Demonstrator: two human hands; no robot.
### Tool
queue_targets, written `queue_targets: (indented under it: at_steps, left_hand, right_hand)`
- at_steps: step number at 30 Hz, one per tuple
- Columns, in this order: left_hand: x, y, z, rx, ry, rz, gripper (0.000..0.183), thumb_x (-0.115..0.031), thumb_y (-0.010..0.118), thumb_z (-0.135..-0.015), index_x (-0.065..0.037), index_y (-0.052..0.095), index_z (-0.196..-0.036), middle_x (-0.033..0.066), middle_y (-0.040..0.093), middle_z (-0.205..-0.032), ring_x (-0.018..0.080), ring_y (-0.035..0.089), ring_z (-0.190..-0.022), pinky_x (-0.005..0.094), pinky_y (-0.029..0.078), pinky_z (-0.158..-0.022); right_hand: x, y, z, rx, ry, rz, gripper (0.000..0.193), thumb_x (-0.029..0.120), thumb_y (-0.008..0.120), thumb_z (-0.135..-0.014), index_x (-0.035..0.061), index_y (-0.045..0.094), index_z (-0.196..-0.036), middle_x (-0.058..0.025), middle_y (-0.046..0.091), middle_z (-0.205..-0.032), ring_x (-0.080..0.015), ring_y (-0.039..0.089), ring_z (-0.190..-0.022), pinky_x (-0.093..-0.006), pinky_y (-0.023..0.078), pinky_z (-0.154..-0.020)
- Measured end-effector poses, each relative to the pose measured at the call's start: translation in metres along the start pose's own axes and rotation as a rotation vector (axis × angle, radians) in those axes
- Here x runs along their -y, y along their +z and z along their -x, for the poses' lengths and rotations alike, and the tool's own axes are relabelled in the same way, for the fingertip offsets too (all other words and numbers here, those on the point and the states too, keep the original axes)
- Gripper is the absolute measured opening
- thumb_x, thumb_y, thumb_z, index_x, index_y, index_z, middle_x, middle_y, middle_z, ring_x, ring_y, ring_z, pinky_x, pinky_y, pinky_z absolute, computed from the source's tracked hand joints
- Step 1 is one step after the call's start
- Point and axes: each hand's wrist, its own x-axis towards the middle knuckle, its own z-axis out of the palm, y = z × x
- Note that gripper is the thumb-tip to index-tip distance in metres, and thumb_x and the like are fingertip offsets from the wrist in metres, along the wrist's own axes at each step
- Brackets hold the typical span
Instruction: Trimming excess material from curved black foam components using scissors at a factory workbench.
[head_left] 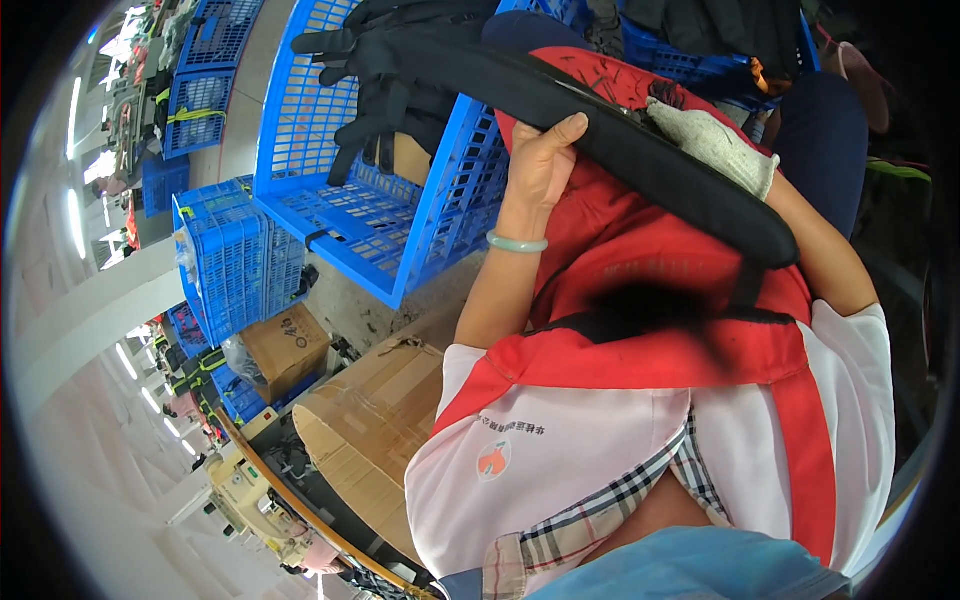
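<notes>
A long black padded strap lies slantwise across my lap, from the upper left down to a rounded end at the right. My left hand, bare and with a pale green bangle at the wrist, is closed on its near edge, thumb on top. My right hand wears a whitish knit glove and is on the strap's far side. Its fingers curl in close to the strap, which partly covers them; whatever they hold is hidden. A thin shiny edge shows beside the strap near the glove. Beneath is my red apron, strewn with black thread scraps.
A blue plastic crate with black straps stands at the left front; another crate with black pieces is beyond my knees. Further left are stacked blue crates, a cardboard box and a sewing machine. A cardboard sheet lies beside me.
</notes>
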Motion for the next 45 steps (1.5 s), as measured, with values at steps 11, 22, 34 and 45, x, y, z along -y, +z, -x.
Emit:
queue_targets:
  at_steps: [11,22,34,45]
  left_hand:
    - [-0.001,-0.016,-0.006,-0.042,-0.059,0.084,0.034,0.002,0.067,-0.083,-0.004,0.058,-0.115,0.0069,0.063,-0.11,0.0211,0.06,-0.104,0.0354,0.047,-0.096]
    - [0.006,-0.008,-0.015,-0.07,-0.027,0.117,0.025,0.0,0.066,-0.085,-0.01,0.061,-0.108,0.005,0.065,-0.105,0.0223,0.061,-0.104,0.0399,0.047,-0.097]
    - [0.003,-0.008,-0.015,-0.098,0.017,0.149,0.026,0.0,0.065,-0.086,-0.009,0.06,-0.11,0.0054,0.064,-0.107,0.0218,0.06,-0.105,0.0395,0.046,-0.098]
    - [-0.001,0.012,-0.036,-0.148,0.025,0.271,0.027,-0.022,0.057,-0.095,-0.011,0.056,-0.12,0.0085,0.063,-0.115,0.0241,0.058,-0.11,0.0406,0.044,-0.1]
  right_hand:
    - [0.037,0.008,-0.003,-0.022,0.264,0.099,0.038,0.022,0.05,-0.093,0.0045,0.05,-0.127,-0.0238,0.063,-0.104,-0.039,0.062,-0.098,-0.0416,0.049,-0.079]
    - [-0.07,0.017,-0.048,0.057,0.247,-1.246,0.038,0.033,0.055,-0.096,0.0008,0.054,-0.117,-0.0061,0.063,-0.096,-0.0152,0.059,-0.082,-0.0269,0.049,-0.074]
    - [-0.07,0.005,-0.023,0.034,0.035,-1.412,0.031,0.027,0.047,-0.1,0.0026,0.059,-0.116,-0.0077,0.067,-0.103,-0.0173,0.064,-0.089,-0.0267,0.05,-0.082]
    - [0.044,0.013,0.01,-0.156,-0.286,-0.149,0.026,0.016,0.037,-0.1,0.0023,0.06,-0.098,-0.0079,0.066,-0.088,-0.0155,0.061,-0.072,-0.0287,0.05,-0.068]
